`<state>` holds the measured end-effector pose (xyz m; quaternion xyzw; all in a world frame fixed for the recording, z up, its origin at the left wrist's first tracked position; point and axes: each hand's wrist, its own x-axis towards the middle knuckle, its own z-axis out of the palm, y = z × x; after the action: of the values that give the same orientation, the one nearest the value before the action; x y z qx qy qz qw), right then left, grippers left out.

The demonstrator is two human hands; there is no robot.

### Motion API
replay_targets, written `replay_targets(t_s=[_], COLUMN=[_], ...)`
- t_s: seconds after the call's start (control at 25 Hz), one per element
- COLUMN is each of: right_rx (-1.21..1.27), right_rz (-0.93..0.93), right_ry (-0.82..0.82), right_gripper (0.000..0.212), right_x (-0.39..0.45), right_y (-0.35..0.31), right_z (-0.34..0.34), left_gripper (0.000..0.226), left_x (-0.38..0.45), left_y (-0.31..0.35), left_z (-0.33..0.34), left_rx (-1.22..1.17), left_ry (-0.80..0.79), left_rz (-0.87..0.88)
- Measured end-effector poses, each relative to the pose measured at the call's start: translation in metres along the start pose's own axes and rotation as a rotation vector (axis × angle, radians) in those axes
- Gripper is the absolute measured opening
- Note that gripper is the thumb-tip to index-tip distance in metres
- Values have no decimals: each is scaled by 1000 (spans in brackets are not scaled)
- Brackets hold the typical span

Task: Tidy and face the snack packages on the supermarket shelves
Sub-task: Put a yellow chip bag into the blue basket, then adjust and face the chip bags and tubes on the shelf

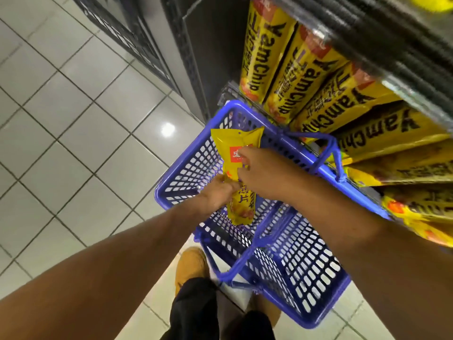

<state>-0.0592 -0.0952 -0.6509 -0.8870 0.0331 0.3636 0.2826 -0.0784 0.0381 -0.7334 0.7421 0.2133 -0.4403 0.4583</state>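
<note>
A yellow Yam Chip snack package (231,153) is held over the blue plastic basket (186,173). My left hand (218,195) grips the package at its middle from the left side. My right hand (259,168) pinches the package's right edge near its red logo. A row of several matching yellow Yam Chip packages (304,77) stands on the shelf at the upper right, their fronts facing out. More yellow packages (416,207) lie lower on the right, behind my right forearm.
The blue basket rests by the shelf with its two handles (326,143) folded down, and looks otherwise bare inside. A dark shelf edge (392,40) runs overhead at the top right. Grey tiled floor (73,143) spreads to the left. A tan boot (191,266) stands below.
</note>
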Motion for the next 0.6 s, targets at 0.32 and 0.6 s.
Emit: replay_targets(t_s=[0.32, 0.6], right_rx=[533, 1080], right_rz=[160, 286], right_ry=[312, 579], right_gripper=[36, 17], right_x=[-176, -404], right_y=[-24, -78], right_z=[-40, -110], left_gripper=[15, 11], left_x=[-215, -429], left_y=[61, 129], left_z=[-47, -66], left_rx=[-207, -172], left_ry=[-113, -214], left_rz=[-17, 114])
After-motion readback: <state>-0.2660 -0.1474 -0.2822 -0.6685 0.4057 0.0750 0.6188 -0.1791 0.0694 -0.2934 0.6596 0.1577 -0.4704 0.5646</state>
